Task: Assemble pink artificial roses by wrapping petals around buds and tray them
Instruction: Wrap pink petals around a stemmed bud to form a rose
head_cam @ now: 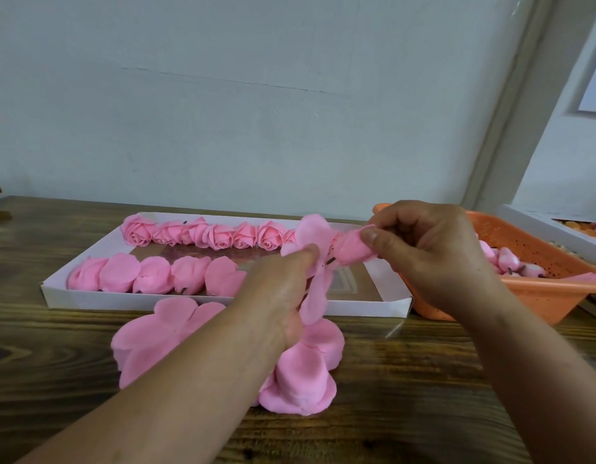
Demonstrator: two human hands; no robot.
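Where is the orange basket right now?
Head view, right side: the orange basket sits on the wooden table, beside the white tray's right end.

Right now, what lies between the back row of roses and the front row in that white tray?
In the head view, only a bare strip of tray floor separates the finished roses from the front row.

Small craft workshop, piecework setup. Wood-grain surface (72,346) against plain pale wall (256,95). White tray (223,304) with rows of finished roses (202,234), loose petal stack (300,373) at near edge, orange basket (537,296) of buds (504,261) at right.
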